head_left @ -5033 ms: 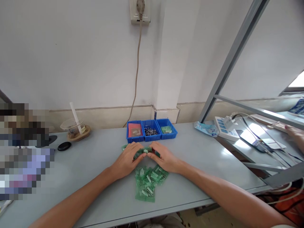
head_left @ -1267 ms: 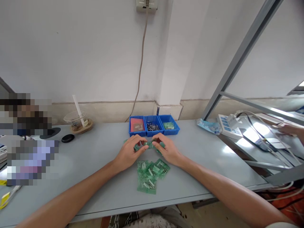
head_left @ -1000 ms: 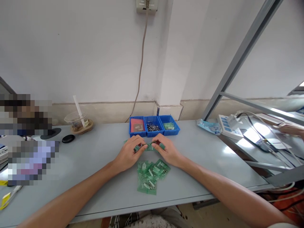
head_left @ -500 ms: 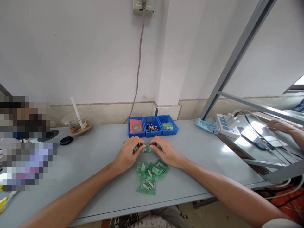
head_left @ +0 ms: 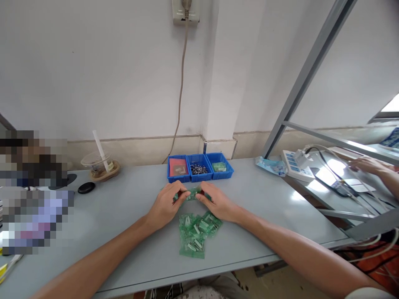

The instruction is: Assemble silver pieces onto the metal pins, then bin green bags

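Observation:
Between my two hands is a small green plastic bag [head_left: 191, 194], its contents too small to make out. My left hand [head_left: 167, 203] pinches its left side between thumb and fingers. On the other side my right hand [head_left: 216, 201] grips it the same way. Closer to me lies a pile of similar green bags [head_left: 197, 232] with pale and metallic small parts inside. Just beyond my hands stand three joined blue bins: the left bin [head_left: 170, 180] holds a reddish packet, the middle bin [head_left: 199, 178] dark metal pieces, the right bin [head_left: 230, 172] a green packet.
A clear cup with a white straw [head_left: 100, 150] stands in a brown holder at back left, near a black oval object [head_left: 86, 187]. To the right are a blue packet [head_left: 272, 166], a power strip [head_left: 296, 166], a grey metal frame [head_left: 299, 95] and another person's hand [head_left: 366, 165].
My hands stay on the green bag and have shifted only slightly; the bag looks a little flatter between them. The whole view has tilted slightly.

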Demonstrator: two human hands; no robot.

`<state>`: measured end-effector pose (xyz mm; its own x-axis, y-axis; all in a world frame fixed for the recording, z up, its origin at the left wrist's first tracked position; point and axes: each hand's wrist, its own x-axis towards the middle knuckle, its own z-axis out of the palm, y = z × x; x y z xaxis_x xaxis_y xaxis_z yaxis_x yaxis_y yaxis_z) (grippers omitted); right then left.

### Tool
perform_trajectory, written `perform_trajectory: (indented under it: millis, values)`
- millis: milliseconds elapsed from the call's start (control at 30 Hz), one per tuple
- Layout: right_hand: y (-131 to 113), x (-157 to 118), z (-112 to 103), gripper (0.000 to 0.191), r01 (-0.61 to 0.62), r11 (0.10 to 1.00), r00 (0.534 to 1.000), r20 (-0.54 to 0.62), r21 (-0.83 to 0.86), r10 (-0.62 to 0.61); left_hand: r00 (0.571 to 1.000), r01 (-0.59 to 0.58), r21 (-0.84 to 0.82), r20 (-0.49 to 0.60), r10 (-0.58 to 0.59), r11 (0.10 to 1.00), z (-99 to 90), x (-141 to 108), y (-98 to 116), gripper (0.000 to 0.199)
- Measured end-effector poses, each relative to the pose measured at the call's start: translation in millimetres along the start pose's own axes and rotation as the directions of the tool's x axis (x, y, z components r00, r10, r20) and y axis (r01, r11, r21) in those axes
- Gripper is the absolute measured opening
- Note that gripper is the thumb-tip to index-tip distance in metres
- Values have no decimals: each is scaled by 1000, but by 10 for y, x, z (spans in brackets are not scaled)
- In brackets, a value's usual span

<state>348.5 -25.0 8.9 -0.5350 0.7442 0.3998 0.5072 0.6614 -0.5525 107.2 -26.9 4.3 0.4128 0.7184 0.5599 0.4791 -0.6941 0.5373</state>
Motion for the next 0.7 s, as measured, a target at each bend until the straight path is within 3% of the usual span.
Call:
perform_trajectory:
  millis: [333, 500, 700]
  values:
    - [-43, -5, -30, 29, 31, 999, 999, -40, -20, -31, 997, 21, 8, 67, -22, 1000, 19, -26, -32, 20]
    - [-53, -19, -33, 22, 47, 999, 999, 7, 3, -47, 995, 29, 18, 92, -30, 999, 42, -35, -87, 21]
    - [1, -17, 14, 35, 44, 998, 999, 7, -46, -44, 994, 66, 16, 84, -67, 998, 44, -40, -68, 24]
